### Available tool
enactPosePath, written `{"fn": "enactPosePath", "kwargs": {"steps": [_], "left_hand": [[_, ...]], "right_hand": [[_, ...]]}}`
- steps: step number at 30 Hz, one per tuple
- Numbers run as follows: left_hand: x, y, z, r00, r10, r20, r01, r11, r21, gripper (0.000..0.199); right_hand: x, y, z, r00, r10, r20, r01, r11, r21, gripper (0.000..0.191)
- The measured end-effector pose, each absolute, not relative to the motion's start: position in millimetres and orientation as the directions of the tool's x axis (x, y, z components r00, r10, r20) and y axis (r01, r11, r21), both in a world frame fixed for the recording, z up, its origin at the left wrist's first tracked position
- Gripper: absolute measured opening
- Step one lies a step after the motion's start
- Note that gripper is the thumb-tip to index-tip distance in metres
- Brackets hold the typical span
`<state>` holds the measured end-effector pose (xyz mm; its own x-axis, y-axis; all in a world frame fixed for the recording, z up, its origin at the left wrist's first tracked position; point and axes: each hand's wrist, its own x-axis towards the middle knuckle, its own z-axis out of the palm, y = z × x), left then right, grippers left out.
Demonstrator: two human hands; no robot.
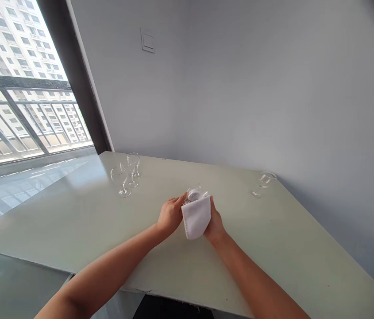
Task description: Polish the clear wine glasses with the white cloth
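Near the middle of the table, a clear stemmed glass [196,193] is held between both hands, its bowl partly covered by a white cloth [197,218]. My left hand [171,215] is closed on the glass from the left side, fingertips near its rim. On the right, my right hand [214,225] is wrapped round the cloth with the glass against it; most of its fingers are hidden behind the cloth. The cloth hangs down toward me, showing a stitched edge. The glass's stem and foot cannot be made out.
Several clear stemmed glasses [123,180] stand upright at the table's far left. Another stemmed glass [266,180] is at the far right, by the wall [293,110]. The pale table [273,257] ends at a front edge below my arms. A window [24,102] is at left.
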<state>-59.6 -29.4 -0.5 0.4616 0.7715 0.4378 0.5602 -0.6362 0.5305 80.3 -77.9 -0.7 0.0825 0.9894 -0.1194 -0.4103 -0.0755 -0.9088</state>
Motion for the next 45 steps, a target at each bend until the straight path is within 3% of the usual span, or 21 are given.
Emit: {"fn": "enactPosePath", "kwargs": {"steps": [5,9,11,15,17,20,23,26,29,31,34,38,42,43,45], "left_hand": [[-49,-45,-3,0.434,0.765,0.476,0.402,-0.637,0.658,0.031],[-47,-49,0,0.391,0.769,0.506,0.454,-0.639,0.621,0.023],[-51,-43,6,0.389,0.801,0.455,0.442,-0.596,0.67,0.023],[-62,-26,18,0.428,0.887,0.172,0.165,-0.264,0.95,0.036],[-65,-22,21,0.532,0.846,0.038,0.028,-0.063,0.998,0.051],[-66,-21,21,0.663,0.748,-0.04,-0.08,0.124,0.989,0.072],[-64,-24,18,0.593,0.802,-0.065,-0.081,0.14,0.987,0.067],[-61,-24,13,0.472,0.879,-0.065,-0.083,0.118,0.99,0.06],[-59,-23,10,0.377,0.925,-0.051,-0.15,0.115,0.982,0.059],[-58,-23,11,0.348,0.937,-0.005,-0.204,0.081,0.976,0.058],[-59,-26,15,0.358,0.926,0.116,-0.25,-0.025,0.968,0.058],[-60,-32,20,0.359,0.895,0.265,-0.251,-0.181,0.951,0.059],[-62,-34,21,0.279,0.89,0.359,-0.184,-0.318,0.93,0.055],[-62,-33,21,0.24,0.895,0.375,-0.16,-0.345,0.925,0.055],[-65,-29,23,0.148,0.904,0.401,-0.112,-0.387,0.915,0.054]], "right_hand": [[52,-90,4,0.064,0.996,-0.07,-0.407,-0.038,-0.913,0.046],[56,-87,2,0.084,0.994,-0.064,-0.408,-0.025,-0.913,0.038],[63,-84,2,0.117,0.988,-0.099,-0.417,-0.042,-0.908,0.036],[75,-82,3,-0.046,0.984,-0.17,-0.417,-0.173,-0.892,0.034],[77,-84,3,-0.195,0.963,-0.188,-0.401,-0.253,-0.881,0.033],[78,-86,4,-0.331,0.92,-0.21,-0.325,-0.32,-0.89,0.031],[79,-85,5,-0.326,0.928,-0.179,-0.153,-0.239,-0.959,0.025],[78,-84,4,-0.175,0.982,-0.067,0.19,-0.033,-0.981,0.015],[74,-85,0,0.015,0.991,0.13,0.592,0.096,-0.801,0.01],[72,-85,-2,0.048,0.968,0.246,0.707,0.141,-0.693,0.009],[71,-85,-2,0.093,0.955,0.282,0.633,0.162,-0.757,0.011],[74,-82,-1,0.192,0.978,0.076,0.268,0.022,-0.963,0.025],[76,-78,-8,0.13,0.988,-0.082,-0.071,-0.073,-0.995,0.032],[77,-78,-10,0.1,0.99,-0.096,-0.068,-0.089,-0.994,0.033],[80,-78,-12,-0.001,0.996,-0.086,0.119,-0.086,-0.989,0.036]]}}
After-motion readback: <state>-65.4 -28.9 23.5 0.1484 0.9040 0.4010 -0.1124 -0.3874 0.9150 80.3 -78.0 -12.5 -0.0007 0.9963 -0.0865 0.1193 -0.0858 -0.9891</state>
